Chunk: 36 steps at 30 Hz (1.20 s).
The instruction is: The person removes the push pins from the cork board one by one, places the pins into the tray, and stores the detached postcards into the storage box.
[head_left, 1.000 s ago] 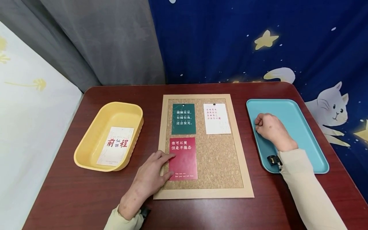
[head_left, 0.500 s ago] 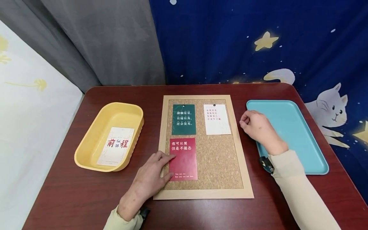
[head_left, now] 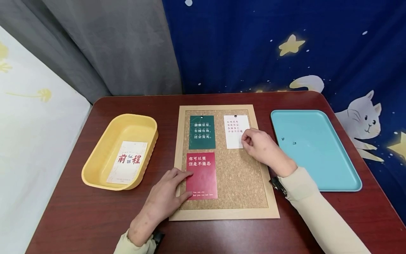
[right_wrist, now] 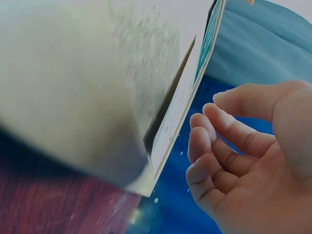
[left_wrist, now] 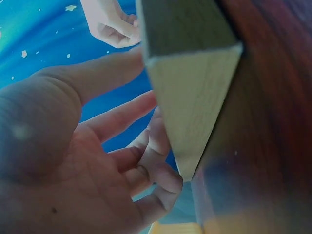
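Observation:
My left hand (head_left: 166, 194) rests over the cork board's left frame, its thumb and index fingertip touching the left edge of a red card (head_left: 203, 176). The card lies on the lower left of the cork board (head_left: 241, 180). My right hand (head_left: 261, 146) is over the board's right side, covering the lower right corner of a white card (head_left: 233, 130). Its thumb and index finger pinch what appears to be a tiny pushpin, almost wholly hidden. A green card (head_left: 202, 132) sits at the upper left. Small pins show at the tops of the green and white cards.
At the right a blue tray (head_left: 326, 158) holds a few tiny pushpins (head_left: 294, 143). A yellow basket (head_left: 118, 123) at the left has another white card (head_left: 127, 162) inside. Curtains hang behind the table's far edge.
My right hand has moved left from the tray to above the board beside the white card, uncovering small pins in the tray. My left hand stays on the red card.

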Motion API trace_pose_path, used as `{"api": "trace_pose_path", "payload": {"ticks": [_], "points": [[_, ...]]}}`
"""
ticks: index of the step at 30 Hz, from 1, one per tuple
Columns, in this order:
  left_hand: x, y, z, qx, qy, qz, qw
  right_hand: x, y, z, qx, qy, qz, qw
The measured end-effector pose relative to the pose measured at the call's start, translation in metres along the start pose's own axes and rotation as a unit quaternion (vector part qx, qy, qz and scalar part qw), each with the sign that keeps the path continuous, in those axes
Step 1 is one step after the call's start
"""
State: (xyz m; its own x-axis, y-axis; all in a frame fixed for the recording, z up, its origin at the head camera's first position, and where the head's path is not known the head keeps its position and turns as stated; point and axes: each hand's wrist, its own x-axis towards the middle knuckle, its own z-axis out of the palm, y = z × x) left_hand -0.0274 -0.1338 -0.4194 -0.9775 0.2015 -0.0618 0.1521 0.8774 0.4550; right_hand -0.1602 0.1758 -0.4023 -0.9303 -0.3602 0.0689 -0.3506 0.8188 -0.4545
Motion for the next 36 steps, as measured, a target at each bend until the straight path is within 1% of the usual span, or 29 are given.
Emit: {"api": "trace_pose_path", "payload": {"ticks": [3, 8, 10, 14, 19, 25, 29, 36], "points": [[-0.002, -0.001, -0.001, 0.0, -0.003, 0.003, 1.0, 0.0, -0.01, 0.004, 0.009, -0.011, -0.01, 1.0], [-0.005, -0.003, -0.001, 0.008, -0.009, 0.004, 0.9999, 0.003, -0.028, 0.015, 0.034, -0.041, -0.038, 0.998], [-0.006, -0.002, -0.001, 0.011, -0.011, 0.002, 0.9999, 0.004, -0.034, 0.021, 0.039, -0.047, -0.048, 0.997], [-0.006, -0.002, 0.001, 0.015, -0.017, 0.003, 0.9997, 0.002, -0.042, 0.03, 0.042, -0.055, -0.053, 0.996], [-0.006, -0.002, 0.002, 0.017, -0.017, 0.009, 0.9997, 0.0, -0.048, 0.037, 0.037, -0.065, -0.066, 0.995], [-0.004, -0.002, 0.001, 0.021, -0.017, 0.012, 0.9996, 0.003, -0.051, 0.04, 0.03, -0.061, -0.086, 0.994], [-0.002, -0.001, 0.001, 0.019, -0.019, 0.009, 0.9996, 0.007, -0.053, 0.04, 0.029, -0.063, -0.088, 0.994], [-0.002, 0.0, 0.0, 0.012, -0.025, 0.004, 0.9996, 0.012, -0.055, 0.043, 0.013, -0.079, -0.087, 0.993]]}}
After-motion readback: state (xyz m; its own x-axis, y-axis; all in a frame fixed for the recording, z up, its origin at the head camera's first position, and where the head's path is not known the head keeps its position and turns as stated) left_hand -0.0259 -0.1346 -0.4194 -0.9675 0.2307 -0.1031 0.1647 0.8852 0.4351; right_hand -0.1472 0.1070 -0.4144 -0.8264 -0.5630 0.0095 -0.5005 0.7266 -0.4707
